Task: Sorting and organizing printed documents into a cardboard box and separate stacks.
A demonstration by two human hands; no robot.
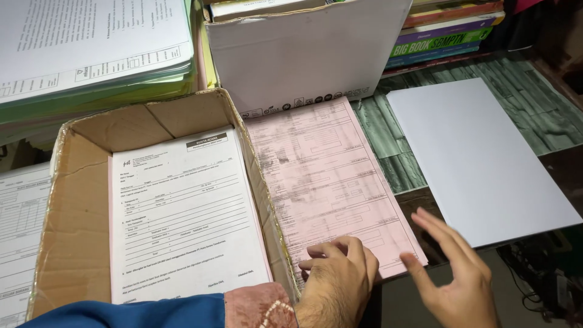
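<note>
My left hand [337, 277] rests with curled fingers on the near end of a pink printed form [322, 176] that lies on the surface beside a cardboard box [73, 200]. My right hand [454, 267] hovers open just right of the pink form's near corner, fingers spread, holding nothing. Inside the box lies a stack of white printed forms [182, 218]. A blank white sheet [480, 152] lies to the right of the pink form, beyond my right hand.
A white carton [303, 54] stands behind the pink form. A thick pile of papers and folders [91, 54] sits at the back left, stacked books [443, 30] at the back right. More printed sheets [18, 237] lie left of the box. Cables [546, 273] lie at the lower right.
</note>
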